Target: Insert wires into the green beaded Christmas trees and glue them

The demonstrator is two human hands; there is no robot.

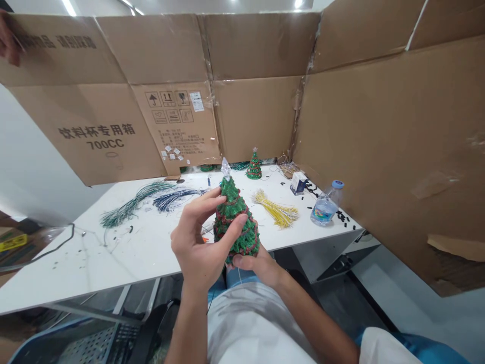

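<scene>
Head view: A person in a white top holds a small decorated green tree [232,206] in both hands above the near edge of a white table [151,258]. The left hand [200,232] closes around the upper part, fingertips on the far left flank and thumb across the front; the right hand [263,265] grips the base, its thumb pressed against the lower edge.

The step in hand appears to be steadying and handling the tree; any change of grip would call for one hand to keep the base firm while the other eases off the branches.

The tree's clear topper [226,168] points up and away from the wearer. Its long axis stands near upright, leaning slightly left, from base at lower right to tip at upper left.

Beyond it stand a second, smaller-looking tree [254,166], a yellow wire bundle [278,211] and a water bottle [326,206], before a cardboard screen [257,45].
</scene>
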